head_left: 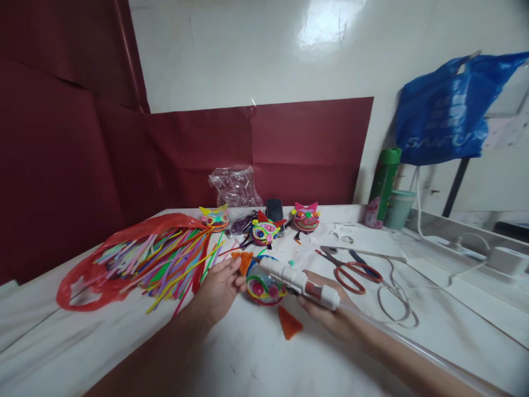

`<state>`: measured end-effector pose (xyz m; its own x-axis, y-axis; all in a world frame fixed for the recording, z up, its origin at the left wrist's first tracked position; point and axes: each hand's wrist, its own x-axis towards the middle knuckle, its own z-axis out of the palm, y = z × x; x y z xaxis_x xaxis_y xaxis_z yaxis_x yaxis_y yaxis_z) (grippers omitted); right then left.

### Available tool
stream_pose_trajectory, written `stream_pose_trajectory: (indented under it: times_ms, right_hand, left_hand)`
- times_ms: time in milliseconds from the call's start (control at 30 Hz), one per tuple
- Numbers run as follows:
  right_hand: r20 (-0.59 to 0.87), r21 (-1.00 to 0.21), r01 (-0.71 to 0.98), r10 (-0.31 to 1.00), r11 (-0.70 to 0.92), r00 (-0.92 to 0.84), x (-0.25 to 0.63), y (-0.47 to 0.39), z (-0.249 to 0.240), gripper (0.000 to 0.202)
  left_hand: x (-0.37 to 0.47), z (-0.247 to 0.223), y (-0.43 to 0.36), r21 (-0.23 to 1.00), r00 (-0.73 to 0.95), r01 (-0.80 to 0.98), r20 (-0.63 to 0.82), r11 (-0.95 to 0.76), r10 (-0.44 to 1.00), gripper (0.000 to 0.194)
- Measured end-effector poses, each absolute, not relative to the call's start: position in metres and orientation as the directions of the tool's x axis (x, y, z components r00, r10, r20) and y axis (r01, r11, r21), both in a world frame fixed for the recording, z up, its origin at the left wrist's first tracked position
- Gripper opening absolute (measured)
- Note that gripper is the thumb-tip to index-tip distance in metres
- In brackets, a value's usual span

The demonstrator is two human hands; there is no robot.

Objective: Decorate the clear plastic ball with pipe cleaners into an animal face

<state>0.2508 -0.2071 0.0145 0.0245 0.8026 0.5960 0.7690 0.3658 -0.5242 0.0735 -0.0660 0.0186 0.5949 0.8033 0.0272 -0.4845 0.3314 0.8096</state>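
Observation:
My left hand (219, 289) pinches a fuzzy orange triangle (243, 261) between thumb and fingers. My right hand (326, 311) is wrapped round a white hot glue gun (285, 274), its nozzle pointing left near the triangle. From the gun's back end a long clear rod (413, 343) runs along my right forearm. Below the gun, partly hidden by it, lies a round colourful animal head (264, 298) with pink eyes and green, yellow and red trim. A second orange triangle (290, 323) lies flat on the white table in front of it.
Three similar heads, yellow-eared (217, 219), red-eared (264, 230) and pink-eared (306, 219), stand behind. Left is a red bag (82, 300) of colourful pipe cleaners (165, 264). Right are red-handled scissors (351, 275), a cable (397, 303), a green can (382, 187) and a cup (399, 209).

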Motion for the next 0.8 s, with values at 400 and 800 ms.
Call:
stream_pose_trajectory:
  times_ms: [400,800]
  right_hand:
    - [0.586,-0.526,0.771,0.810,0.358,0.024,0.2530,-0.2074,0.0142,0.018]
    - [0.625,-0.483,0.770,0.780,0.417,-0.031,0.2535,-0.2067,0.0096,0.017]
  left_hand:
    - [0.0748,0.0203,-0.0665,0.806,0.575,-0.487,0.005,0.337,0.818,0.035]
    - [0.0742,0.0200,-0.0676,0.797,0.582,-0.500,0.020,0.338,0.813,0.031]
